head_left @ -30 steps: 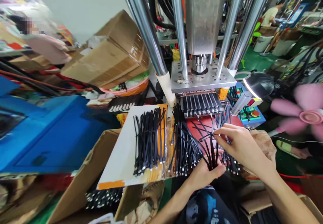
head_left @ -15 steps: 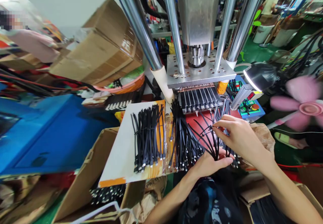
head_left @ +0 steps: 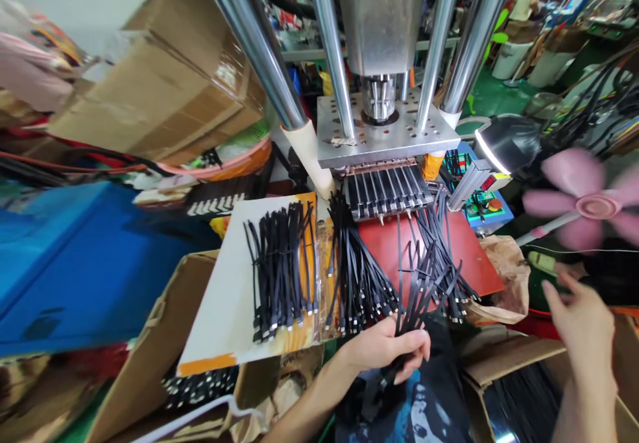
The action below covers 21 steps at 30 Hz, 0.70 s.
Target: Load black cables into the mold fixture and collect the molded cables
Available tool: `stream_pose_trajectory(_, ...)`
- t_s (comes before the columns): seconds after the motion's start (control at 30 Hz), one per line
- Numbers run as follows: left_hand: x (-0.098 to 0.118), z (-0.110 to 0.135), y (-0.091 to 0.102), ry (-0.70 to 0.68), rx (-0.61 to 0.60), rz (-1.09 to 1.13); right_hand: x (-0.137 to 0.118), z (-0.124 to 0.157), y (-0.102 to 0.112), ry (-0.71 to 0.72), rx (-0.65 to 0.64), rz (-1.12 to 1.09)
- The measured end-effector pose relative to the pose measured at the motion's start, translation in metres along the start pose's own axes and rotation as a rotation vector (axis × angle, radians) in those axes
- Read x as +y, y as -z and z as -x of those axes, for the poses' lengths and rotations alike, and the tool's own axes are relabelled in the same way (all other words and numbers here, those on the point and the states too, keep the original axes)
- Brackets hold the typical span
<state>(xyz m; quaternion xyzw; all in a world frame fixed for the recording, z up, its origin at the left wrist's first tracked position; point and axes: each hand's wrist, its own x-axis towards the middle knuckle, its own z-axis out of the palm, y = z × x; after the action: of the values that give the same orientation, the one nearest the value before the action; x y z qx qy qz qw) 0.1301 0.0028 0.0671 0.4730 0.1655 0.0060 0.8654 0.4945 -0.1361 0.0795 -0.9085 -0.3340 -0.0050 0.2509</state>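
Observation:
My left hand (head_left: 382,348) is closed around a small bunch of short black USB cables (head_left: 417,291), whose upper ends fan out over the red work surface (head_left: 382,247). Away to the right, my right hand (head_left: 582,323) has its fingers apart and holds nothing visible. It hovers above an open box of black cables (head_left: 524,400). A loose pile of cables (head_left: 362,277) lies just left of the held bunch, and another pile (head_left: 442,257) lies behind it to the right. A neater row of cables (head_left: 282,270) rests on the white board (head_left: 219,296).
Behind the work surface stands a press with a steel plate (head_left: 389,140) over a slotted fixture (head_left: 389,191). A lamp (head_left: 509,144), a control box (head_left: 486,213) and a pink fan (head_left: 596,203) are on the right. At lower left sits a carton (head_left: 164,336) of cables.
My right hand has let go of the cables and swung right, over the box. My left hand has come slightly down and left with the bunch. The camera view has shifted a little.

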Motion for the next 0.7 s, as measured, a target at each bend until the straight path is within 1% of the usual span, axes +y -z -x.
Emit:
stream_pose_trajectory(0.03, 0.002, 0.004, 0.001, 0.016, -0.030, 0.020, 0.014, 0.026, -0.005, -0.094, -0.088, -0.088)
stream_pose_trajectory(0.07, 0.005, 0.008, 0.002, 0.035, -0.058, 0.034, 0.020, 0.052, -0.011, -0.175, -0.178, -0.237)
stream_pose_trajectory(0.1, 0.008, 0.012, 0.003, 0.054, -0.084, 0.035, 0.017, 0.076, -0.017, -0.213, -0.317, -0.416)
stream_pose_trajectory(0.13, 0.012, 0.017, 0.005, 0.077, -0.121, 0.018, 0.007, 0.098, -0.025, -0.242, -0.487, -0.600)
stream_pose_trajectory(0.17, 0.015, 0.022, 0.007, 0.104, -0.174, -0.011, -0.011, 0.115, -0.034, -0.267, -0.692, -0.772)
stream_pose_trajectory(0.2, 0.019, 0.028, 0.010, 0.134, -0.241, -0.046, -0.034, 0.128, -0.045, -0.283, -0.848, -0.924)
stream_pose_trajectory(0.27, 0.024, 0.043, 0.018, 0.197, -0.373, -0.134, -0.088, 0.140, -0.067, -0.308, -1.080, -1.145)
stream_pose_trajectory(0.3, 0.024, 0.052, 0.023, 0.221, -0.402, -0.176, -0.116, 0.141, -0.078, -0.317, -1.161, -1.208)
stream_pose_trajectory(0.33, 0.022, 0.064, 0.028, 0.235, -0.391, -0.206, -0.143, 0.140, -0.088, -0.324, -1.216, -1.251)
stream_pose_trajectory(0.37, 0.019, 0.077, 0.034, 0.238, -0.342, -0.218, -0.168, 0.138, -0.096, -0.320, -1.270, -1.268)
stream_pose_trajectory(0.4, 0.014, 0.092, 0.038, 0.227, -0.264, -0.214, -0.190, 0.135, -0.103, -0.311, -1.313, -1.272)
stream_pose_trajectory(0.43, 0.008, 0.109, 0.041, 0.203, -0.160, -0.198, -0.212, 0.130, -0.108, -0.290, -1.359, -1.255)
stream_pose_trajectory(0.47, 0.001, 0.126, 0.043, 0.166, -0.037, -0.176, -0.232, 0.125, -0.112, -0.239, -1.409, -1.213)
stream_pose_trajectory(0.5, -0.007, 0.142, 0.044, 0.116, 0.100, -0.149, -0.253, 0.118, -0.117, -0.142, -1.447, -1.151)
stream_pose_trajectory(0.53, -0.015, 0.156, 0.043, 0.047, 0.258, -0.113, -0.275, 0.111, -0.121, -0.011, -1.476, -1.080)
stream_pose_trajectory(0.6, -0.027, 0.176, 0.038, -0.140, 0.629, 0.005, -0.324, 0.096, -0.132, 0.291, -1.477, -0.955)
stream_pose_trajectory(0.63, -0.032, 0.182, 0.036, -0.247, 0.801, 0.086, -0.351, 0.090, -0.140, 0.420, -1.461, -0.916)
stream_pose_trajectory(0.67, -0.035, 0.185, 0.034, -0.353, 0.941, 0.167, -0.377, 0.085, -0.148, 0.510, -1.447, -0.891)
stream_pose_trajectory(0.7, -0.036, 0.185, 0.033, -0.449, 1.047, 0.230, -0.401, 0.080, -0.156, 0.574, -1.429, -0.865)
